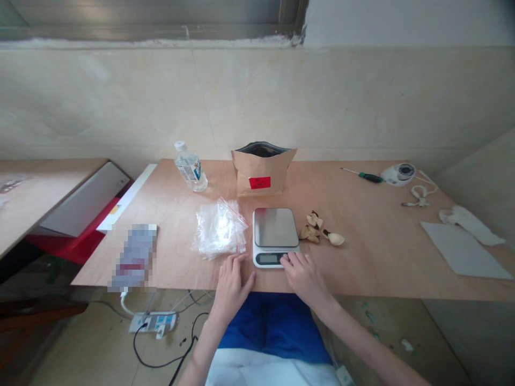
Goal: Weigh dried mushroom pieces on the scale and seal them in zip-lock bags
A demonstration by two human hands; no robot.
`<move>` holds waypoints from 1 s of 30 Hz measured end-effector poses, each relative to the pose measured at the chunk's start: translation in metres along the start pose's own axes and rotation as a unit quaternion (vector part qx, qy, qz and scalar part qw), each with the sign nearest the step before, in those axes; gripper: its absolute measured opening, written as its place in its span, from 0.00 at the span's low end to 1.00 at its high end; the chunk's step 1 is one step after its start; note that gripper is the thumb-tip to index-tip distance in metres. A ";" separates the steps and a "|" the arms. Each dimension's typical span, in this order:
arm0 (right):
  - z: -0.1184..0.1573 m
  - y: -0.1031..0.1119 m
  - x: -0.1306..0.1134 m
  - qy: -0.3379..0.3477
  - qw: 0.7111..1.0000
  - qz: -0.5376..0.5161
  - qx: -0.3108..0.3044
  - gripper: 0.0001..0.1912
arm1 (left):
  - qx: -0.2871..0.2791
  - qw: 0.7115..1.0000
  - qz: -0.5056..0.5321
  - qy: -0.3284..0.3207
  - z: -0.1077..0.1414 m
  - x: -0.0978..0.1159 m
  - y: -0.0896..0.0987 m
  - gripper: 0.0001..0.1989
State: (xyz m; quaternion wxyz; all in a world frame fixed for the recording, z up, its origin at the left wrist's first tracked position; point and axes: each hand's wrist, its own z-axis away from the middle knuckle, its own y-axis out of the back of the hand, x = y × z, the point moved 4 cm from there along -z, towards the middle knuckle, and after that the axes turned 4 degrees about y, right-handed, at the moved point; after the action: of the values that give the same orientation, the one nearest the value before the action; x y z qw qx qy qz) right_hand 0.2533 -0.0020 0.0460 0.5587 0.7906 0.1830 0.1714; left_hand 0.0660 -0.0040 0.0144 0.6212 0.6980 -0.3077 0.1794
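A digital kitchen scale (pixel 274 227) with a bare steel plate sits at the front middle of the table. My right hand (pixel 302 272) rests at the scale's lower right corner, its fingertips on the button beside the small display. Flat on the wood left of the scale lies my left hand (pixel 233 281), fingers apart and holding nothing. Just beyond it is a pile of clear zip bags (pixel 220 229). Several pale dried pieces (pixel 310 234), like pods or bulbs, lie right of the scale. An open brown paper pouch (pixel 261 174) with a red label stands upright behind.
A water bottle (pixel 191 167) stands at the back left. A blurred phone-like device (pixel 134 257) lies at the left edge, cabled to a power strip (pixel 155 323) below. To the right are a screwdriver (pixel 364 176), a white camera (pixel 399 174), white paper (pixel 462 251) and a cloth (pixel 472 222).
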 end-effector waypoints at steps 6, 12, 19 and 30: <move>-0.003 0.016 0.036 -0.028 0.984 -0.145 0.099 0.15 | 0.084 0.995 0.035 0.029 0.001 -0.009 0.018 0.12; -0.017 0.000 0.093 -0.189 0.950 -0.174 0.179 0.15 | 0.168 0.983 -0.054 0.058 -0.024 -0.016 0.035 0.17; -0.028 -0.041 0.104 -0.228 0.969 -0.065 0.068 0.19 | 0.074 0.986 -0.128 0.080 -0.047 -0.026 0.026 0.22; -0.020 -0.051 0.116 -0.253 0.958 -0.096 0.093 0.24 | 0.009 0.985 -0.149 0.086 -0.038 -0.055 0.042 0.19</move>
State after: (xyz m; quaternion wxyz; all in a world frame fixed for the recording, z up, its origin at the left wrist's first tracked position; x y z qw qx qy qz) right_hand 0.3400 0.0856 0.0118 0.5250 0.8350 0.1258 -0.1069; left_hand 0.0030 0.0433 0.0177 0.6589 0.7234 -0.1445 0.1472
